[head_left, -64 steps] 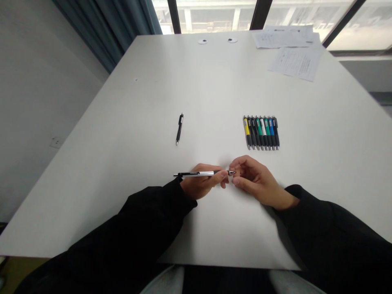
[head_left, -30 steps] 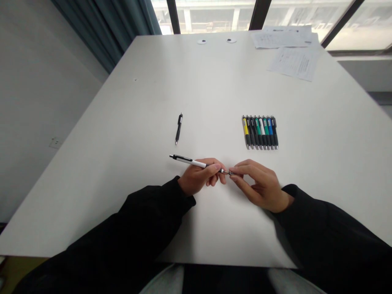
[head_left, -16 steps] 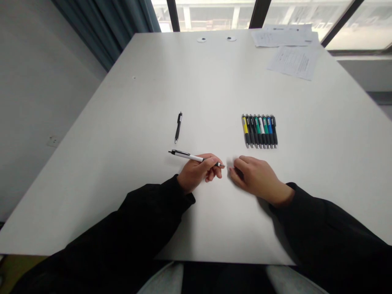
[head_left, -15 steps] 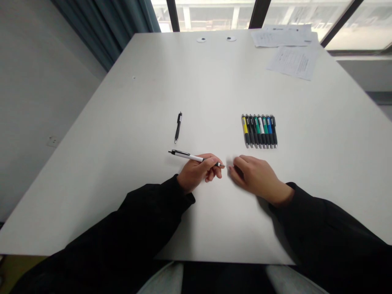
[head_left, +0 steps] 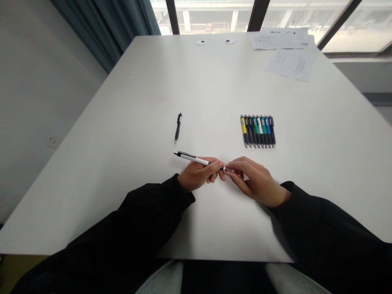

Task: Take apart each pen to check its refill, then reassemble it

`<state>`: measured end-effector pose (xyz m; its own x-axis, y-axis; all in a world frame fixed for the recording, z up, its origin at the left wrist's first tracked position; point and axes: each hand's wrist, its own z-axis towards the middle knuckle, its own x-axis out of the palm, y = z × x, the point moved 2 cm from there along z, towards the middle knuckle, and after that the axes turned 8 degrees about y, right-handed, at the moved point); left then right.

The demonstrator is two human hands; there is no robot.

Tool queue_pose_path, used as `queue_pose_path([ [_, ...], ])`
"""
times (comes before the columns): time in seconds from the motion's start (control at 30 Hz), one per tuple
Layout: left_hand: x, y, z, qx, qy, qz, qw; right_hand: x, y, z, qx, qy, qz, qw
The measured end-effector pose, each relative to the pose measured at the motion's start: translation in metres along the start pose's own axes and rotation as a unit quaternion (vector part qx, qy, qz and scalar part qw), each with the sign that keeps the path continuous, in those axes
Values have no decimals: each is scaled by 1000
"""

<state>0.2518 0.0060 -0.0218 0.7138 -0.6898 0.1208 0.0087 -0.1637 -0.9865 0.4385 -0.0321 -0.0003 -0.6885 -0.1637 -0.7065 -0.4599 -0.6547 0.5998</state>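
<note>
My left hand point(head_left: 202, 170) is closed round a white click pen point(head_left: 196, 159) with a dark grip. The pen's clip end points left and its writing end points right. At that end, the thumb and fingertips of my right hand point(head_left: 252, 177) pinch round the silvery pen tip point(head_left: 228, 169). Whether a separate small part sits between these fingertips cannot be made out. Beyond my left hand, a black pen point(head_left: 178, 128) lies alone on the table. A tight row of several pens point(head_left: 258, 131), with yellow, black, green, white and blue barrels, lies beyond my right hand.
The white table point(head_left: 147, 110) reaches to the windows. Printed papers point(head_left: 290, 63) overlap at its far right corner. Two white oval pieces with dark spots, a left one point(head_left: 201, 42) and a right one point(head_left: 230, 41), are at the far edge. A curtain point(head_left: 122, 24) hangs at the far left.
My right hand has moved left to the pen's writing end, and its fingertips now meet there. My left hand and the white pen have shifted slightly right.
</note>
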Motion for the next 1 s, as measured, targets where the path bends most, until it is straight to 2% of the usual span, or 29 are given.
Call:
queue_pose_path([
  [0.13, 0, 0, 0, -5, -9, -18, 1000, 1, -2, -2, 1, -14, 1, 1000],
  [0.33, -5, 5, 2, -7, -92, -53, 994, -8, -9, -3, 46, -7, 20, 999],
  [0.5, -10, 8, 1, -6, -136, -84, 987, -18, -22, -3, 71, 43, 28, 996],
  [0.67, -10, 9, 2, -6, -137, -93, 986, -19, -33, -2, 90, 104, -3, 990],
  [1.0, -9, 7, 2, 2, -129, -104, 986, -14, -39, -3, 120, 102, -60, 986],
])
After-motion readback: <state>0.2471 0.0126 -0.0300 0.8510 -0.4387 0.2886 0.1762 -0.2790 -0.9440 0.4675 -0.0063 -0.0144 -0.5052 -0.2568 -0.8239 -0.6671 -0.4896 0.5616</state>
